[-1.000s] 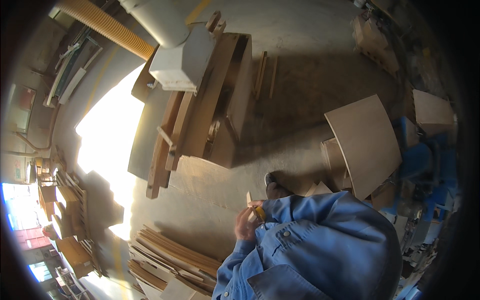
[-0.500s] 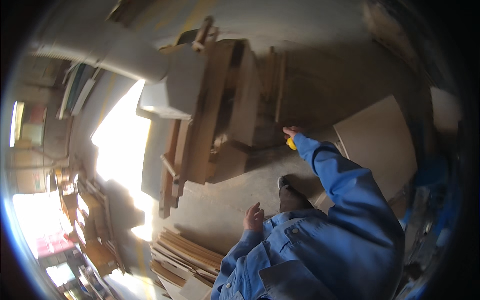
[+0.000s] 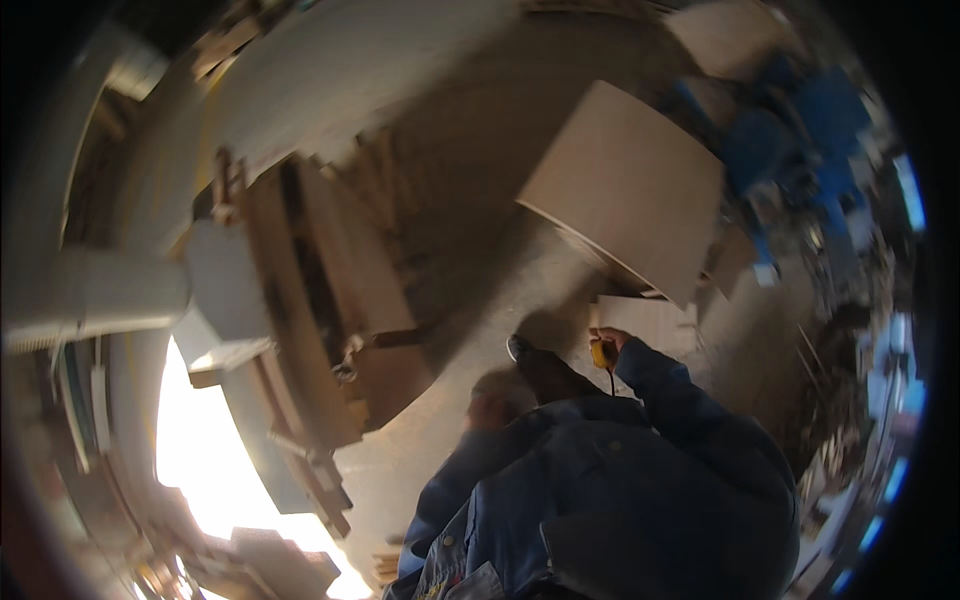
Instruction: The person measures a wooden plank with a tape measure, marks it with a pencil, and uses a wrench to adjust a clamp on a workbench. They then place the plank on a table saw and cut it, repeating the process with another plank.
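Observation:
My right hand (image 3: 619, 343) is closed on a yellow tape measure (image 3: 601, 353), with a thin dark line hanging below it, just in front of a pale board (image 3: 650, 318) low at the right. My left hand (image 3: 485, 408) is blurred beside my body at lower middle; I cannot make out its fingers or anything in them. My dark shoe (image 3: 518, 348) shows on the concrete floor between the hands.
A large plywood sheet (image 3: 625, 190) lies on other boards ahead right, near blue machinery (image 3: 765, 150). Stacked timber and panels (image 3: 310, 300) stand at left beside a white duct (image 3: 110, 290). Loose strips (image 3: 370, 190) lie beyond. Bright sunlight falls on the floor at lower left.
My view has swung rightward. My hands, earlier together at a small pale piece, have parted; my right hand reached forward with the tape measure, then came lower. The pale piece is no longer discernible.

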The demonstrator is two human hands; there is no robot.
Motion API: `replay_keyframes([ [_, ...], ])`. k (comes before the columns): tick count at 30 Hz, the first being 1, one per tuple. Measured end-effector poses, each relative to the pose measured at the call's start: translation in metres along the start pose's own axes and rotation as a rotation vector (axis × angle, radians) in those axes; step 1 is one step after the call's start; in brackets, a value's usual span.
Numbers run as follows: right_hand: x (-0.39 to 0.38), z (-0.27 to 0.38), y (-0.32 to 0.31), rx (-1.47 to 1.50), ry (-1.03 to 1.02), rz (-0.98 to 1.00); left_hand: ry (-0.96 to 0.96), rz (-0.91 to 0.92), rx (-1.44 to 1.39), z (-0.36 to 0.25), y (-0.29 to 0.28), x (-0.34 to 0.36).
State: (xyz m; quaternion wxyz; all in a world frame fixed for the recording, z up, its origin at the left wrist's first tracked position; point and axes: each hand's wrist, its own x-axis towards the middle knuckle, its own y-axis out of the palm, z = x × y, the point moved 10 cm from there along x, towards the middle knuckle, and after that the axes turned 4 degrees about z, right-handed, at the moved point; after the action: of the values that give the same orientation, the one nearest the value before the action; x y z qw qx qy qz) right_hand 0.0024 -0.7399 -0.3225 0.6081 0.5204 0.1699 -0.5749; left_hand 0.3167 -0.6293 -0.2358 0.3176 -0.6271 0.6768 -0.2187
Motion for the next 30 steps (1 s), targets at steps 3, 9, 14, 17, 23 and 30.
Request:
replay_keyframes([
  [3,-0.032,0.054,-0.031,0.152,-0.147,0.041,-0.066,0.267,0.013,0.039,0.046,-0.005],
  [9,0.004,0.21,-0.101,-0.438,-0.561,-0.422,-0.449,0.291,-0.461,0.168,0.103,-0.063],
  [14,0.02,0.282,-0.139,-0.587,-0.887,-0.734,-0.585,0.738,-1.38,0.148,0.12,-0.061],
  [17,-0.012,0.28,-0.191,-0.629,-1.006,-1.062,-0.942,0.211,-1.215,0.145,0.098,-0.064],
  [23,0.014,0.178,-0.28,0.103,-0.294,-0.632,-0.876,0.435,-1.016,0.036,0.122,0.028],
  [30,0.054,0.177,-0.202,0.529,-0.308,-0.252,-0.766,0.514,-1.073,-0.097,0.204,0.192],
])
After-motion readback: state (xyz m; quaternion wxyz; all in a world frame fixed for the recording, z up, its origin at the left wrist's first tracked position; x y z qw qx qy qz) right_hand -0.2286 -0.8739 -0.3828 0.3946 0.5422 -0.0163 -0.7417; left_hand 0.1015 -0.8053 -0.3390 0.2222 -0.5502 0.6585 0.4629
